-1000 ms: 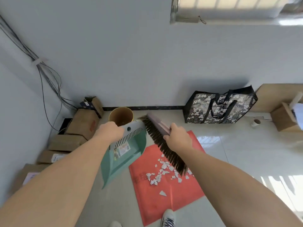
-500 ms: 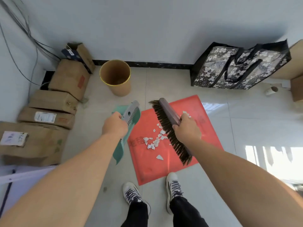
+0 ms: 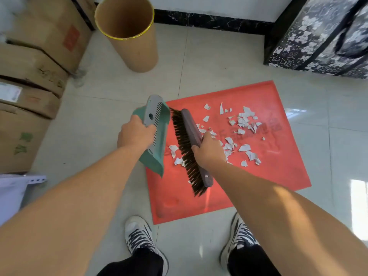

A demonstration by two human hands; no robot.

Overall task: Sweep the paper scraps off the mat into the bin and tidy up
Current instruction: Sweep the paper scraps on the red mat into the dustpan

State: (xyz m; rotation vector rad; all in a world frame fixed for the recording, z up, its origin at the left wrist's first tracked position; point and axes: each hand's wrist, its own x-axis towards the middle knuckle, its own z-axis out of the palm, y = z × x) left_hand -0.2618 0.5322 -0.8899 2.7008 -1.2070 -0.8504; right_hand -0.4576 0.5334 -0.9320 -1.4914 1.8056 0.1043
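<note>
A red mat lies on the tiled floor with several white paper scraps strewn over its middle. My left hand grips a green dustpan with a grey comb edge, held on its side at the mat's left border. My right hand holds a purple brush with dark bristles that face the dustpan. A few scraps lie between the bristles and the pan. The round brown bin with a yellow rim stands open on the floor behind the mat.
Stacked cardboard boxes line the left wall. A black floral bag stands at the back right. My two shoes are at the mat's near edge. A white object pokes in at the left.
The view has tilted down and closer to the floor. Both hands dropped lower; the brush now sits at the mat's left side with most scraps on its right, close beside the dustpan.
</note>
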